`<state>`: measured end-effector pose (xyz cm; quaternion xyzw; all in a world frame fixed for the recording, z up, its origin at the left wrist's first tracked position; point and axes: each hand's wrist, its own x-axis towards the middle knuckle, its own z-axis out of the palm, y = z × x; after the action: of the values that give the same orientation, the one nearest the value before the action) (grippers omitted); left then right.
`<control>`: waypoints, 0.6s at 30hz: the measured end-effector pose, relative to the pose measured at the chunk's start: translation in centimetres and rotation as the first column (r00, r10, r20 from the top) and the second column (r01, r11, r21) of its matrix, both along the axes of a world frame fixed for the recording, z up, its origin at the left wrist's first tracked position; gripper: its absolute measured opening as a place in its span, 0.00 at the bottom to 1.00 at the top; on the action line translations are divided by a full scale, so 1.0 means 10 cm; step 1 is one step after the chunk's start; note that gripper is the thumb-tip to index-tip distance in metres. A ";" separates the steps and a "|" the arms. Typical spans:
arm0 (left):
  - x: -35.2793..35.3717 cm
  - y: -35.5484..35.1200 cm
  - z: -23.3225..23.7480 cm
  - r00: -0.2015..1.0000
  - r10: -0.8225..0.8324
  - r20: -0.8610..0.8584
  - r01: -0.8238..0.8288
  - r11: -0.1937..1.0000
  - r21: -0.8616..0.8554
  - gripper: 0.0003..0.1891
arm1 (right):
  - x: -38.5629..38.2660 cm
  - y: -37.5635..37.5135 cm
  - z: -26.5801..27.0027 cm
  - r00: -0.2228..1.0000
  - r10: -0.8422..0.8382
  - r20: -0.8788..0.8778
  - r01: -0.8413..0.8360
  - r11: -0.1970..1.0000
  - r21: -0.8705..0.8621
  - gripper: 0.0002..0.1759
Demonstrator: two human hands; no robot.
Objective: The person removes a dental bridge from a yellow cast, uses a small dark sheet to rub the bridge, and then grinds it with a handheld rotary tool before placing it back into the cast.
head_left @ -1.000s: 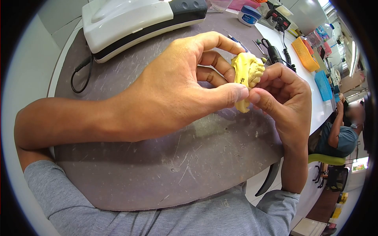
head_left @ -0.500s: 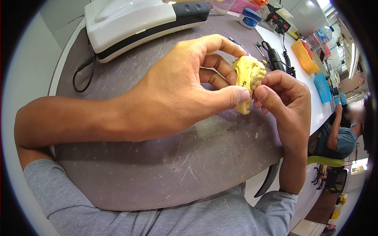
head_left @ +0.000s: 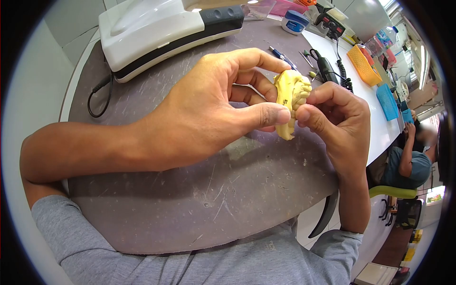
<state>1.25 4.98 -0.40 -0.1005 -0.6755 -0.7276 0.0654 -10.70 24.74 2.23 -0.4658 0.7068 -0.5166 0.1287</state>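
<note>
A yellow dental cast (head_left: pixel 284 97) with a row of moulded teeth along its right side is held up above the grey-brown worktop (head_left: pixel 190 204). My left hand (head_left: pixel 213 99) grips it from the left, thumb on the near side and fingers curled behind. A small dark mark shows on the cast near the thumb. My right hand (head_left: pixel 339 118) is closed at the toothed side, with thumb and forefinger pinched against the cast. Its other fingers are bent in and partly hidden. Whether something small sits between the right fingertips cannot be seen.
A white and black bench device (head_left: pixel 166 38) with a cable stands at the back left. Behind the cast lie a blue pen (head_left: pixel 281 57) and a black handpiece (head_left: pixel 325 66). A blue jar (head_left: pixel 294 22), orange basket (head_left: pixel 363 65) and blue basket (head_left: pixel 387 102) stand farther right. Another person (head_left: pixel 406 164) sits beyond.
Both hands and the cast have shifted slightly left in view. The grip looks much the same, and the blue pen shows more behind the cast.
</note>
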 end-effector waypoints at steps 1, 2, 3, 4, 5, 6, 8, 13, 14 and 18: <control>0.00 0.00 0.00 1.000 -0.005 0.019 0.005 1.000 -0.007 0.29 | -0.01 0.01 0.02 1.000 0.004 0.029 -0.005 0.999 0.038 0.12; 0.00 0.00 0.01 1.000 -0.009 0.016 0.009 1.000 -0.012 0.29 | -0.02 0.01 0.04 0.998 0.006 0.057 -0.010 0.997 0.075 0.12; 0.01 0.00 0.03 0.999 -0.022 0.032 0.021 1.000 0.022 0.29 | -0.02 0.02 0.04 0.999 0.003 0.053 -0.006 0.998 0.070 0.12; 0.02 0.00 0.05 0.998 -0.033 0.047 0.031 0.998 0.056 0.29 | -0.02 0.02 0.05 0.992 0.036 0.121 -0.043 0.998 0.052 0.13; 0.02 0.01 0.05 0.998 -0.033 0.044 0.031 0.998 0.053 0.29 | -0.02 0.01 0.05 0.979 0.073 0.188 -0.080 0.996 0.032 0.13; 0.02 0.01 0.04 0.999 -0.029 0.042 0.026 0.998 0.057 0.29 | -0.02 0.01 0.06 0.980 0.074 0.185 -0.081 0.996 0.029 0.13; 0.02 0.00 0.03 0.999 -0.022 0.039 0.020 0.998 0.061 0.29 | -0.02 0.02 0.07 0.965 0.083 0.250 -0.099 0.994 0.054 0.13; 0.01 0.00 0.03 0.999 -0.047 0.008 0.046 0.996 0.073 0.29 | -0.05 0.02 0.07 0.963 0.067 0.260 -0.101 0.988 0.120 0.12; 0.00 -0.01 0.02 0.999 -0.045 0.008 0.045 0.996 0.074 0.29 | -0.06 0.02 0.06 0.961 0.065 0.269 -0.101 0.987 0.124 0.12; -0.02 -0.01 0.01 0.999 -0.035 0.008 0.034 0.999 0.042 0.29 | -0.11 0.02 0.04 0.940 0.107 0.325 -0.146 0.985 0.096 0.11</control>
<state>1.10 4.90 -0.31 -0.1077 -0.6586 -0.7429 0.0521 -11.77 24.96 2.68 -0.4124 0.6747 -0.5328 0.3014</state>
